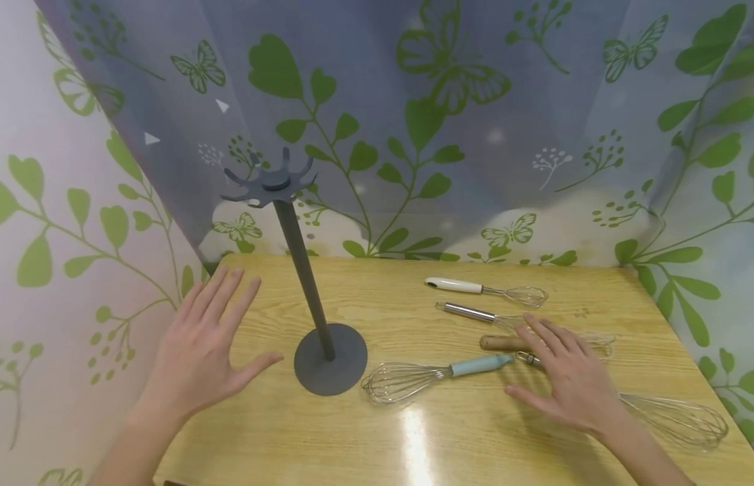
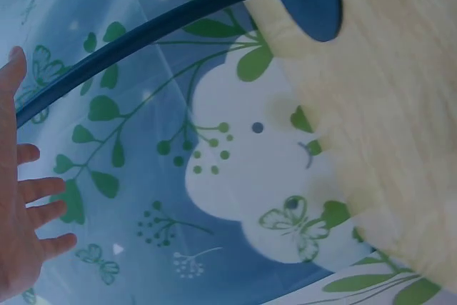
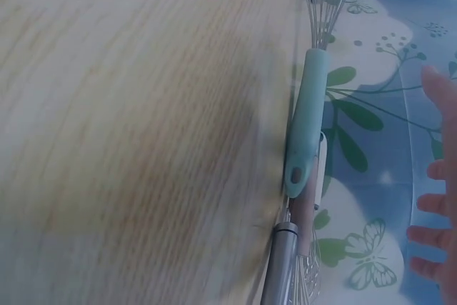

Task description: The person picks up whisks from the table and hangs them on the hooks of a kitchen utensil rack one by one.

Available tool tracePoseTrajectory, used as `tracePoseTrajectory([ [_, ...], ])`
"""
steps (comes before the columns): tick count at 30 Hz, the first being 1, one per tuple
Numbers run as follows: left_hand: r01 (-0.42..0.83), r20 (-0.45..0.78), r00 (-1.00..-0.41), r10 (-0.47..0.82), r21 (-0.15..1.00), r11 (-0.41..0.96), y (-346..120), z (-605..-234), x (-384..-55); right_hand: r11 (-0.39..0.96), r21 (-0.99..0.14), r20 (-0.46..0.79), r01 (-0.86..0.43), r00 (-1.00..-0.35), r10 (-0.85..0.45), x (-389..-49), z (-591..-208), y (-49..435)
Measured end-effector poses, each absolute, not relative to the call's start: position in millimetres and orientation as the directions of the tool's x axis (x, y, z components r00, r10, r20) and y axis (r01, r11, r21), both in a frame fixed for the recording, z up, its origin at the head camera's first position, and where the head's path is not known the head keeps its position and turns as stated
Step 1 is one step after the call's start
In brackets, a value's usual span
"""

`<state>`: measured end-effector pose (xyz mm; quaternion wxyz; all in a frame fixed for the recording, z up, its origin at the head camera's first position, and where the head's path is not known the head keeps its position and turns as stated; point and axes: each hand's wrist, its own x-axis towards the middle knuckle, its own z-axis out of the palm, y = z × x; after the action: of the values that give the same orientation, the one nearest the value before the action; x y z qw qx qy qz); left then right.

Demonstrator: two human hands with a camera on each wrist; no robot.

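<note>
My left hand [image 1: 200, 347], fingers straight, is left of a dark grey stand [image 1: 304, 260] with a round base and a crown of hooks. Nothing is in that hand. My right hand [image 1: 571, 381] spreads its fingers over a large steel-handled whisk [image 1: 674, 415], partly hiding it and a wooden-handled whisk [image 1: 504, 343]. In the right wrist view its fingers hold nothing. Between the hands lies a light blue-handled whisk [image 1: 474, 365], its wires toward the stand's base. Farther back are a small steel-handled whisk [image 1: 470, 311] and a white-handled whisk [image 1: 455, 285].
Everything stands or lies on a light wooden table [image 1: 377, 445]. A curtain [image 1: 364, 81] with green leaves and butterflies hangs along the back edge, and similar patterned cloth [image 1: 67, 202] covers the left side. A dark edge shows at the bottom left.
</note>
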<state>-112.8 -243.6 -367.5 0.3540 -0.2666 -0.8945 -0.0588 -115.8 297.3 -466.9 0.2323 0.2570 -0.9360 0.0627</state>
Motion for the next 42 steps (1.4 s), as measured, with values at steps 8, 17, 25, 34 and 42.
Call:
tracePoseTrajectory([
  [8,0.566,0.735,-0.498,0.461,-0.128,0.815,-240,-342,-117,0.821,0.007,0.455,-0.571,-0.729,-0.511,-124,-472,296],
  [17,0.618,0.83,-0.337,0.444,-0.161,0.769,-235,-322,-123,0.759,-0.003,0.433,-0.652,-0.685,-0.586,-135,-479,293],
  [25,0.608,0.847,-0.331,0.415,-0.145,0.781,-241,-304,-126,0.709,-0.023,0.391,-0.705,-0.659,-0.643,-142,-489,294],
  [34,0.571,0.865,-0.318,0.388,-0.152,0.807,-239,-279,-128,0.677,0.002,0.388,-0.736,-0.623,-0.679,-150,-500,294],
  [42,0.553,0.903,-0.253,0.346,-0.158,0.818,-230,-259,-130,0.691,0.035,0.337,-0.722,-0.642,-0.688,-154,-505,293],
])
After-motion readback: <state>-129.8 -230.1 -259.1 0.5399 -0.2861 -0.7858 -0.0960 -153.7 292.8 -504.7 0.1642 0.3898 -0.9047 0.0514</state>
